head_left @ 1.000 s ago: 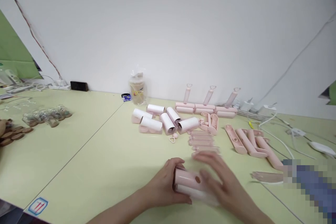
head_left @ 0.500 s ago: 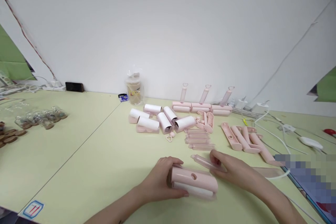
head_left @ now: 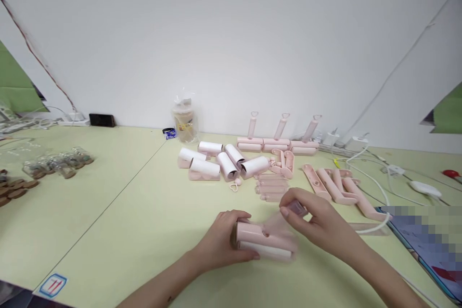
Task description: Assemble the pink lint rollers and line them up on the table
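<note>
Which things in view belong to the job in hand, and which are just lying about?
Seemingly part of the job:
roller body, in left hand
translucent handle, in right hand
white rolls
pink shells
loose handles
heart-topped piece
three standing rollers

Apparently lying about:
bagged cup
blue packet
black device
glass containers
brown discs

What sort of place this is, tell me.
Probably a small workshop: the broad pale-green tabletop carries clustered white cylindrical rolls, apparently paper, a group of curved pink plastic shells, and three pink plastic rollers with raised handles, lined up near the white wall.
</note>
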`<state>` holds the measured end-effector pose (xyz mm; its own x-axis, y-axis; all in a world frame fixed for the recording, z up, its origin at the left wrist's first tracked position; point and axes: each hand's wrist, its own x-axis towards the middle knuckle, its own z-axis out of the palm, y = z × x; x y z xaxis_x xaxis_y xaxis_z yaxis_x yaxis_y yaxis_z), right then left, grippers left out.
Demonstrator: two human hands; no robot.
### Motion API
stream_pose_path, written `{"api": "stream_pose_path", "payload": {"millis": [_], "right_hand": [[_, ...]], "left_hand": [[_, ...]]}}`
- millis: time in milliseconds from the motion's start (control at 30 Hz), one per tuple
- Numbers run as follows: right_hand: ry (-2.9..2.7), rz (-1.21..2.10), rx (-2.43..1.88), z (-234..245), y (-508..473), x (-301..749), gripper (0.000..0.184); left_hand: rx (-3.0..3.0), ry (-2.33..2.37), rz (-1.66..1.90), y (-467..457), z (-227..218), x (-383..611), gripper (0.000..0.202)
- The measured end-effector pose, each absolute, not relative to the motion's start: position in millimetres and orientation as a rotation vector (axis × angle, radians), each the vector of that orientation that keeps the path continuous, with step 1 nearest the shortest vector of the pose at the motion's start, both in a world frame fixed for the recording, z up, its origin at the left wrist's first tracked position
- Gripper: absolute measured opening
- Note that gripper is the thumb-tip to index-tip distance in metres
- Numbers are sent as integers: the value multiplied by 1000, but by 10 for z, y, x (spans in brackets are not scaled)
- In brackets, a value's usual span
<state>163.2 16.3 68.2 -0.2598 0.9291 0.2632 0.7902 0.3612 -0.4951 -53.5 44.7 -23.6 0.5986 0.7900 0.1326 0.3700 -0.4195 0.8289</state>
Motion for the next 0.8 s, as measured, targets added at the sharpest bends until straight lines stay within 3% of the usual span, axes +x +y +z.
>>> {"api": "stream_pose_path", "payload": {"millis": [167, 433, 633, 800], "right_hand": [[-2290, 317, -1434, 784, 178, 1596, 8], [-2467, 512, -1424, 1014, 217, 1466, 7], [-2409, 631, -1511, 976, 242, 1413, 9], [-2336, 539, -1531, 889, 196, 1368, 7]], "left_hand": [[2034, 917, 674, 454, -264, -531, 66], [2026, 904, 667, 448, -236, -525, 62], [1998, 923, 657, 447, -213, -535, 64], [2009, 910, 671, 451, -230, -525, 63]]}}
